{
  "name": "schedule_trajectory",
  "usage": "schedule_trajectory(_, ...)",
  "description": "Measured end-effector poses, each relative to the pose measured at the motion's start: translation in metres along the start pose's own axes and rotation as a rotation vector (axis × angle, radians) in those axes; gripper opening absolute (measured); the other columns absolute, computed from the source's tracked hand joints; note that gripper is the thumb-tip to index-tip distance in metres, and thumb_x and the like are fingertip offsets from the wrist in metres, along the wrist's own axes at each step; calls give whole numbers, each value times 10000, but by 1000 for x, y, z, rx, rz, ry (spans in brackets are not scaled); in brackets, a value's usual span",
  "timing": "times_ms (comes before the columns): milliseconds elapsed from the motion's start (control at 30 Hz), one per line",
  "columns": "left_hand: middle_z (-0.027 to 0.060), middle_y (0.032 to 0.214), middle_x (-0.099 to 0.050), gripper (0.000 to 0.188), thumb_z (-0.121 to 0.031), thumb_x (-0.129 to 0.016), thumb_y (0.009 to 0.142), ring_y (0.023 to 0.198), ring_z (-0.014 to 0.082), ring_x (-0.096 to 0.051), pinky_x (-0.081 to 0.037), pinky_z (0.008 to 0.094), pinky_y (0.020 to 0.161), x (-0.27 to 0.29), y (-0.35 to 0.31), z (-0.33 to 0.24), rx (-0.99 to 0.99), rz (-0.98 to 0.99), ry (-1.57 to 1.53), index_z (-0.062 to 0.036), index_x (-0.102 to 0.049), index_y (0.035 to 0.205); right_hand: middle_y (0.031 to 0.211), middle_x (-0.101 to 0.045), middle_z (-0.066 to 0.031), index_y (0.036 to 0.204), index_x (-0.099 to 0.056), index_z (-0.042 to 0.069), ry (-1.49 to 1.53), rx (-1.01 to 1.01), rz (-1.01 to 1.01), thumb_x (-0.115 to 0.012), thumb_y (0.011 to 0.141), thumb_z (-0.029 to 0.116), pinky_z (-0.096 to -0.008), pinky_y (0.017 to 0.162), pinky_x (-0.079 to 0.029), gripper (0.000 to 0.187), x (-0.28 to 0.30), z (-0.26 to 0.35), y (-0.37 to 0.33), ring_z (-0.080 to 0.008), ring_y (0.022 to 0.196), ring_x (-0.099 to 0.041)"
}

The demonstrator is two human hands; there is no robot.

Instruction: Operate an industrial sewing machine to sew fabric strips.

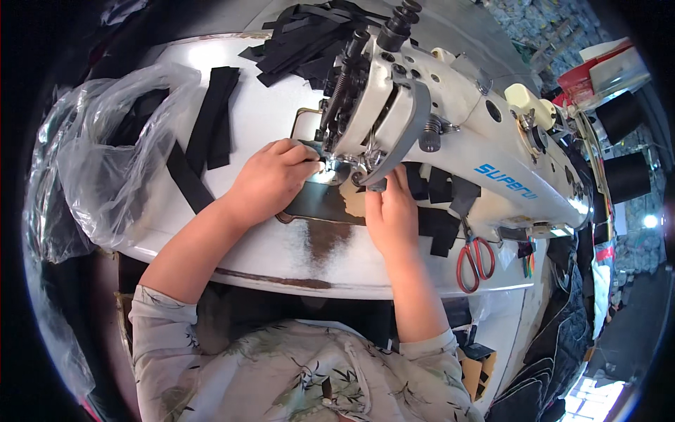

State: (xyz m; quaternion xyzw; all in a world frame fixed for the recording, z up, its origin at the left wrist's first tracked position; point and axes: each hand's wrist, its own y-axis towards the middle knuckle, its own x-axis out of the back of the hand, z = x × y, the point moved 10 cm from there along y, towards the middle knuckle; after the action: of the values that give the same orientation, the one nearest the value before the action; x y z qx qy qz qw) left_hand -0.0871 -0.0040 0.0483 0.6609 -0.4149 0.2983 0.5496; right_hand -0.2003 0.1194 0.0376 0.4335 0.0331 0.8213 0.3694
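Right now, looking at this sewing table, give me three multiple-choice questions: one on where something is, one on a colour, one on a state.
1. Where do the scissors lie?
A. right of the right hand
B. inside the plastic bag
C. on top of the sewing machine

2. What colour are the scissor handles?
A. blue
B. red
C. green

3. What is the left hand doing?
A. hanging off the table
B. gripping the scissors
C. pressing down by the needle area

Answers: 1 A, they rest on the table edge beyond that hand. 2 B, both loops are red. 3 C, its fingers lie flat beside the presser foot.

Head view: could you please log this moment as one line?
left hand: at presser foot | right hand: on black strips | sewing machine | scissors: beside
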Motion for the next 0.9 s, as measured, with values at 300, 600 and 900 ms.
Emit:
schedule_trajectory(300,80,1105,-672,247,-10,-672,827,1021,303,-630,-541,400,880,-4,-9,15,152,-4,-235,-46,-716,1067,1347,-561,-154,1283,-560,25,41,-10,45,-550,996,154,-425,869,-527,315,-3,-8,-3,-373,1073,-643)
schedule_trajectory(600,66,1039,-619,284,-279,-773,818,1039,290,-611,-494,428,904,-14,28,45,236,91,151,-80,-715,1013,1307,-564,-159,1287,-541,30,120,-45,28,-582,1001,177,-399,762,-546,324,-6,-12,1,-327,896,-676)
schedule_trajectory(900,133,953,-690,287,-261,-773,834,856,333,-681,-547,427,800,-40,22,82,472,212,-205,-29,-638,939,1368,-500,-221,1365,-471,75,16,-120,7,-665,917,212,-507,951,-491,506,2,-13,-2,-464,1230,-533)
